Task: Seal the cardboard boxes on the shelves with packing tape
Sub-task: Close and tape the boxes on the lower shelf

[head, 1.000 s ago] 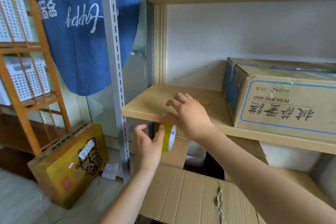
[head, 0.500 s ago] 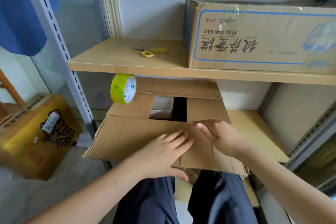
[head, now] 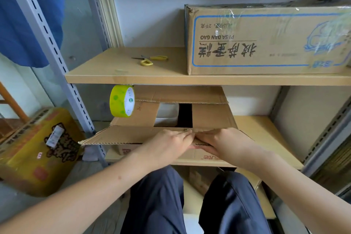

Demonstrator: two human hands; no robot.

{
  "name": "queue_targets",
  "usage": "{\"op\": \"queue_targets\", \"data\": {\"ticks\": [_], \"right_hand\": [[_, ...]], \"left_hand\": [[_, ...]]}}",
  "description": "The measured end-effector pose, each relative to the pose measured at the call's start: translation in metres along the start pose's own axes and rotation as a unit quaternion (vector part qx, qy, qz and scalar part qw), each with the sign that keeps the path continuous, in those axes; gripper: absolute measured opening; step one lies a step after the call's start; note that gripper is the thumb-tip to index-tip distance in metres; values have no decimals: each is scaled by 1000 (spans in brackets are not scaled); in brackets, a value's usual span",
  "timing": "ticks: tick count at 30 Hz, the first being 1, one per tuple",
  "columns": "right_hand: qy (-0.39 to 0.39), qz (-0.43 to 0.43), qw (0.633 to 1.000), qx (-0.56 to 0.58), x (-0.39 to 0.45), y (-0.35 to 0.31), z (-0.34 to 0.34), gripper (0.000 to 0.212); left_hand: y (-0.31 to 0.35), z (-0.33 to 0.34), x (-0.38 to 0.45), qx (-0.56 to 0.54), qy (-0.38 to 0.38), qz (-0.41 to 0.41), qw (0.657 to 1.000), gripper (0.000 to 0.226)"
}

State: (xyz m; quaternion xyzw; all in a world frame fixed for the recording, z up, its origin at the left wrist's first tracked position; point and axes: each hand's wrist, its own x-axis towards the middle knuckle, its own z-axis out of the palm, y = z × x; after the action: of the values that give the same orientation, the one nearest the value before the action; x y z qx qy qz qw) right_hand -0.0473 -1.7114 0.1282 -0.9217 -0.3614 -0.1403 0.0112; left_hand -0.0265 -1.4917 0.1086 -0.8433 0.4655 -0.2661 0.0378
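Note:
An open cardboard box (head: pixel 212 114) stands on the lower shelf (head: pixel 266 135), its top flaps spread and a dark gap in the middle. Its front flap (head: pixel 121 136) juts toward me. My left hand (head: pixel 169 144) and my right hand (head: pixel 222 142) meet at the flap's middle; each holds it with fingers on top and thumb under the edge. A yellow-green roll of packing tape (head: pixel 121 100) hangs below the front edge of the upper shelf (head: pixel 133 78), left of the box. A taped box with blue print (head: pixel 266 43) sits on the upper shelf at the right.
Yellow-handled scissors (head: pixel 150 60) lie on the upper shelf, left of the taped box. A grey slotted upright (head: pixel 57 59) frames the shelves on the left. A yellow printed box (head: pixel 38 150) lies on the floor at the left. Blue cloth (head: pixel 24 24) hangs at the top left.
My hands left the tape roll hanging at the upper shelf's edge and dropped to the lower box. They slid together along the front flap and now hold its middle. My view tilted down.

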Motion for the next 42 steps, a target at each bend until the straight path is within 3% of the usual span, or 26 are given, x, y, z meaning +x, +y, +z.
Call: {"op": "queue_targets", "data": {"ticks": [5, 9, 14, 18, 21, 26, 29, 32, 34, 36, 39, 42], "right_hand": [[-71, 50, 996, -6, -1, 8, -25, 49], [-114, 104, 988, 20, -6, 11, -49, 34], [-139, 132, 981, 34, -26, 18, -85, 35], [-145, 141, 977, 62, -37, 24, -111, 24], [-161, 153, 968, 115, -35, 42, -119, 29], [-208, 201, 939, 188, -24, 65, -80, 26], [-174, 238, 937, 189, -20, 75, -41, 28], [-134, 258, 937, 195, -25, 75, 4, 14], [-100, 270, 948, 138, -36, 73, 41, 58], [-114, 278, 953, 43, -42, 69, 62, 84], [-134, 265, 955, 10, -40, 69, 73, 82], [-124, 299, 946, 9, -35, 72, 81, 82]], "left_hand": [[2, -23, 18, -6, -46, -53, 998, 26], [2, -53, 35, -96, -118, -111, 982, 48], [2, -82, 29, -89, -103, -147, 980, 32], [12, -104, 43, -61, -90, -129, 986, 34], [15, -110, 53, -68, -102, -135, 983, 34], [7, -60, 64, -195, -134, -180, 955, 31], [0, -17, 62, -197, -126, -199, 952, 31], [5, 28, 48, -157, -131, -197, 959, 34], [11, 54, 35, -159, -159, -204, 953, 43], [16, 71, 25, -166, -206, -209, 941, 55], [19, 82, 23, -140, -242, -201, 939, 61], [16, 87, 25, -153, -227, -213, 938, 62]]}}
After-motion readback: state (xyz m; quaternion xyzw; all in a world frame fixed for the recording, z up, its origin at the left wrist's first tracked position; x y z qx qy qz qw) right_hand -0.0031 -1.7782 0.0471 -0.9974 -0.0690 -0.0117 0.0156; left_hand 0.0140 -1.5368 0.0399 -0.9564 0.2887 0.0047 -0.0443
